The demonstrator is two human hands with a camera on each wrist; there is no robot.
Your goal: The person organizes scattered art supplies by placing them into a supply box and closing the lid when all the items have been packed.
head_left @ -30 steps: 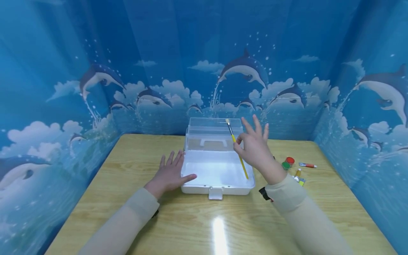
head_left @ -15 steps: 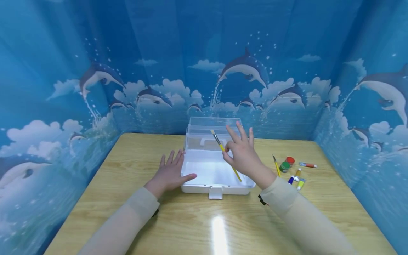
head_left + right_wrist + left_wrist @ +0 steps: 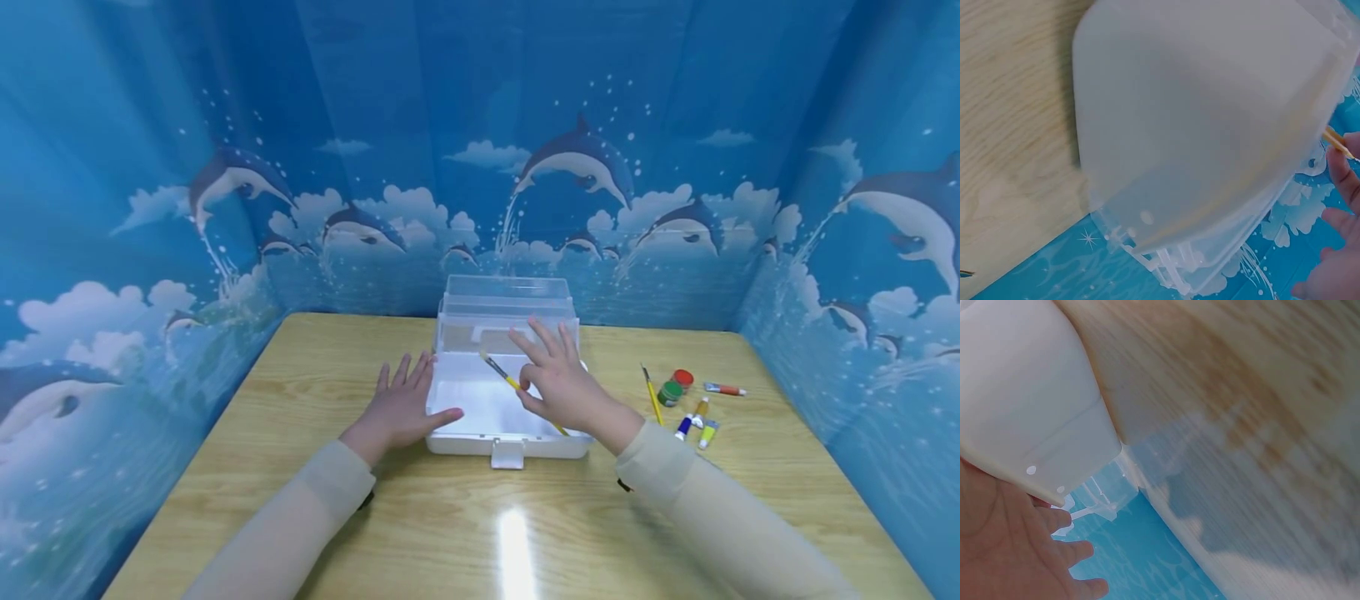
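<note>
A white plastic box (image 3: 465,396) stands on the table with its clear lid (image 3: 506,287) raised at the back. My left hand (image 3: 397,410) rests on the box's left edge, fingers spread; its palm (image 3: 1004,544) shows beside the box wall (image 3: 1035,394) in the left wrist view. Between thumb and forefinger my right hand (image 3: 566,387) pinches a yellow paintbrush (image 3: 513,383), the other fingers raised. The brush slants over the box, bristles toward the back left. In the right wrist view, part of the yellow handle (image 3: 1335,140) shows at the fingertips.
Right of the box lie a second paintbrush (image 3: 651,393), a red-lidded pot (image 3: 682,378), a green-lidded pot (image 3: 671,392) and several paint tubes, one of them red (image 3: 724,389). A dolphin-print curtain (image 3: 420,125) surrounds the wooden table (image 3: 315,358).
My right hand has moved left and lower with the paintbrush, which now sits over the middle of the box. The second brush and tubes have come into view. The left hand has stayed put.
</note>
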